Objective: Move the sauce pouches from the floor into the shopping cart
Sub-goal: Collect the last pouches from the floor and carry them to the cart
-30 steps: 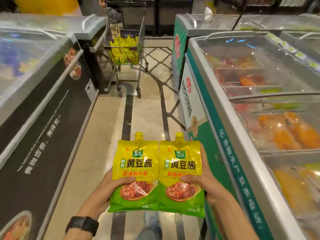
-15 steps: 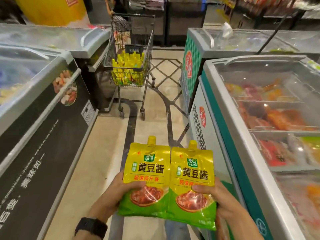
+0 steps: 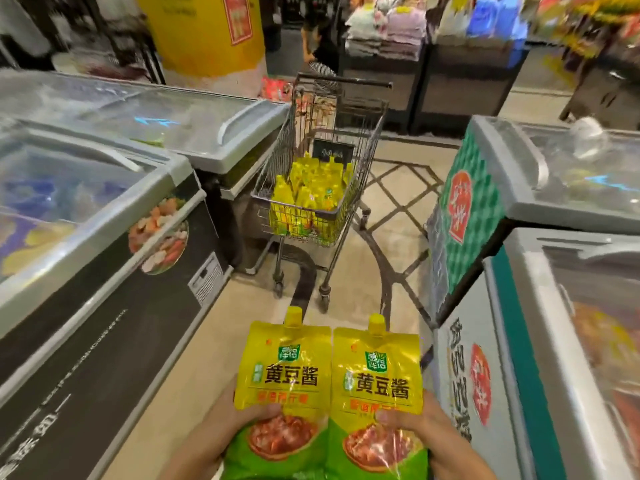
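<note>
I hold two yellow-and-green sauce pouches side by side, upright, at the bottom of the head view. My left hand (image 3: pixel 221 431) grips the left pouch (image 3: pixel 282 382) by its lower edge, thumb on the front. My right hand (image 3: pixel 429 431) grips the right pouch (image 3: pixel 379 386) the same way. Ahead in the aisle stands the wire shopping cart (image 3: pixel 360 157), with several more yellow pouches (image 3: pixel 308 199) piled in its basket. The cart is about a metre or two beyond my hands.
Glass-topped chest freezers line both sides: a black-fronted one (image 3: pixel 104 271) on the left, a white-and-teal one (image 3: pixel 519 341) and a green-checked one (image 3: pixel 471 209) on the right. The tiled aisle floor (image 3: pixel 391 244) runs between them. A person (image 3: pixel 320 46) stands behind the cart beside a yellow pillar (image 3: pixel 204 32).
The cart has come closer and sits higher and larger in view as I walk toward it. Both hands still hold the pouches, now lower in the frame.
</note>
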Available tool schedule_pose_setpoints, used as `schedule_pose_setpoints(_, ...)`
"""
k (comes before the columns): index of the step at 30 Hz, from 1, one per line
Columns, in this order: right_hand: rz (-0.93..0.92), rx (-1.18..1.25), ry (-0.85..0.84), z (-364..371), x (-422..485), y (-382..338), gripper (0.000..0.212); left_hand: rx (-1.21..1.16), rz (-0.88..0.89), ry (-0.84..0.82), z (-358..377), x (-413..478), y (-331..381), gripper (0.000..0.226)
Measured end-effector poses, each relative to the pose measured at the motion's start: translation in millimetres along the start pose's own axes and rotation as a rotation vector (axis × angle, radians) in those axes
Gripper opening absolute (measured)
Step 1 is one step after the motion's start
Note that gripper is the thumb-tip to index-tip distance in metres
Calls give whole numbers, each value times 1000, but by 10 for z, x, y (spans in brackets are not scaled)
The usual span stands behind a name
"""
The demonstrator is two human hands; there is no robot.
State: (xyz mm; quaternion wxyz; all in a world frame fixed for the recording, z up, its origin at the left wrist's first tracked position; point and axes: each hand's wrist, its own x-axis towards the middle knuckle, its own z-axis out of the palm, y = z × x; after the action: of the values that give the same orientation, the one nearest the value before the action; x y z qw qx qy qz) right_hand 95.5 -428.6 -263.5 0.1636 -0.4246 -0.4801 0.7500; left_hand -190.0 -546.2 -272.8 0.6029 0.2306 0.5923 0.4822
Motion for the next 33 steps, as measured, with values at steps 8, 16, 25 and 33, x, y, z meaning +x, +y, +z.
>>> schedule_pose_setpoints(8, -2, 45, 60, -483, 1527, -1006, 74, -29, 10, -60, -64, 1743, 1060, 104)
schedule_pose_setpoints(16, -57, 83, 135, -1102, 2746, -1867, 65, -81, -72, -13, 0, 3272, 1887, 88)
schedule_pose_setpoints(25, -72, -33, 99, -2231, 4574, -2815, 66, -37, 82, 326, 272, 4941, 2530, 109)
schedule_pose_setpoints(33, -136, -213, 85, -2535, 6379, -3878, 74, -197, 154, 695, 235, 6163, 3108, 66)
